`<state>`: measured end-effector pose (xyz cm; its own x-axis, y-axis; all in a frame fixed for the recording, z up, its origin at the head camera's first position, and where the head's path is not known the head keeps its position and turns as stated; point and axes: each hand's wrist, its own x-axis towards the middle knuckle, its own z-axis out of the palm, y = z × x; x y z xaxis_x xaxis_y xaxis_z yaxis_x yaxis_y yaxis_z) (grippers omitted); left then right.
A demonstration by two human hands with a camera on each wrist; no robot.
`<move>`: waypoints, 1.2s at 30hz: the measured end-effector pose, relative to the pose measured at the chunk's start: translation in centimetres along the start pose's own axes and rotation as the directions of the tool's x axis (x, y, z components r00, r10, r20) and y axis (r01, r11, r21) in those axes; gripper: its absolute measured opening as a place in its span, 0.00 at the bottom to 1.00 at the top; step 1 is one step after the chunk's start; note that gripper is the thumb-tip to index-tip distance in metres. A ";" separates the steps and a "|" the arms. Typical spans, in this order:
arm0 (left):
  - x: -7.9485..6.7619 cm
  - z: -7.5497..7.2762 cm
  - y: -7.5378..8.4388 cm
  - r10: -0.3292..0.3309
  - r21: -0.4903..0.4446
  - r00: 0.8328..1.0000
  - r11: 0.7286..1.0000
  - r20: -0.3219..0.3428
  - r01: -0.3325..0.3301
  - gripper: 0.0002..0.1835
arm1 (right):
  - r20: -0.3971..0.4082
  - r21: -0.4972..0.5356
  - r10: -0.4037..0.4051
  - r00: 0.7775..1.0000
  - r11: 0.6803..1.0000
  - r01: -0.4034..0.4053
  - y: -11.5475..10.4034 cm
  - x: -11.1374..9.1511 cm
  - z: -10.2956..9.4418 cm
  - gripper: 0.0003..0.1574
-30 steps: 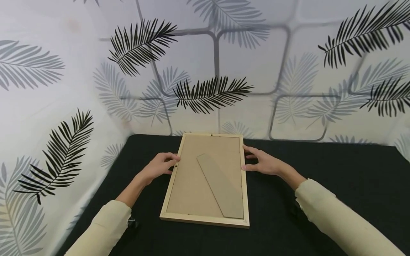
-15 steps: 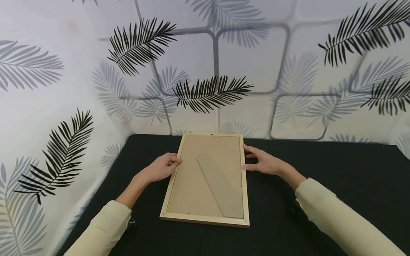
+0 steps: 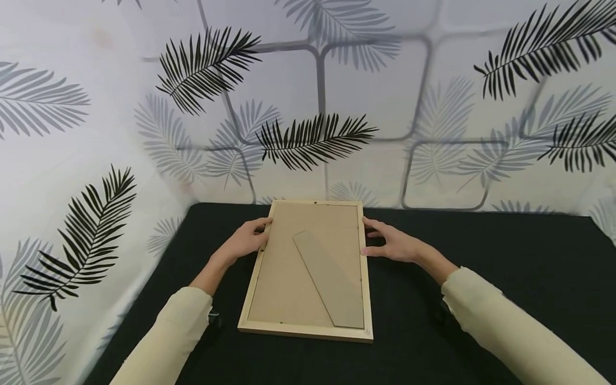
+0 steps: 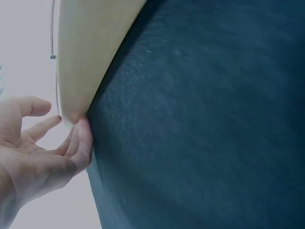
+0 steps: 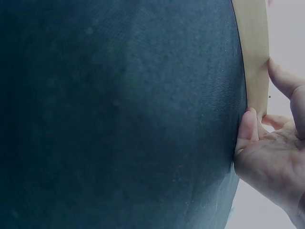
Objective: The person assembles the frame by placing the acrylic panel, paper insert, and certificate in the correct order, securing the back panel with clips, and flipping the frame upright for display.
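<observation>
A picture frame (image 3: 276,278) with a light wooden border lies back side up on the black cloth. On its brown backing board, a flat stand leg (image 3: 332,283) lies folded at a slant. My left hand (image 3: 243,239) touches the frame's left side, fingers loosely bent and not wrapped round it; its fingertips meet the side in the left wrist view, where the thumb (image 4: 35,106) stands apart. On the opposite side my right hand (image 3: 397,243) touches the edge with thumb and fingers spread. The right wrist view shows its fingertips (image 5: 248,124) low against the wood.
Black cloth (image 3: 481,251) covers the table around the frame. Behind and to the left hangs a pale curtain (image 3: 366,91) printed with dark and grey leaves. The frame's far edge lies close to the curtain's foot.
My left hand has shifted a little farther up the frame's left side, first reaching over the edge, then drawing back to it. The right hand and the frame stay in place.
</observation>
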<state>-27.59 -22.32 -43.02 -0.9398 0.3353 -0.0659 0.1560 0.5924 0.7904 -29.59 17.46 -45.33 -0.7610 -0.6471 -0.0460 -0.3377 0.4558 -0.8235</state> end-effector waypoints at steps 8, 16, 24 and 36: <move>1.0 0.5 0.2 0.015 0.013 1.000 1.000 -0.028 -0.015 0.28 | -0.007 -0.008 0.008 1.000 1.000 -0.008 0.3 -0.2 0.0 0.56; 1.2 1.1 0.2 0.063 0.086 0.997 0.995 -0.045 -0.059 0.28 | -0.012 0.004 0.018 1.000 1.000 -0.018 0.3 -0.5 -0.1 0.55; 1.2 1.2 0.5 0.071 0.138 0.997 0.988 -0.025 -0.067 0.28 | -0.012 -0.010 0.008 1.000 1.000 -0.008 0.2 -0.4 -0.1 0.55; 0.1 0.4 0.5 -0.013 0.058 1.000 0.998 0.015 0.012 0.29 | -0.014 0.001 0.022 1.000 1.000 -0.022 0.1 -0.2 0.2 0.56</move>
<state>-27.45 -21.73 -42.89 -0.9371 0.3386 -0.0850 0.1623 0.6380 0.7528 -29.41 17.53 -45.51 -0.7760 -0.6282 -0.0556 -0.3206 0.4688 -0.8231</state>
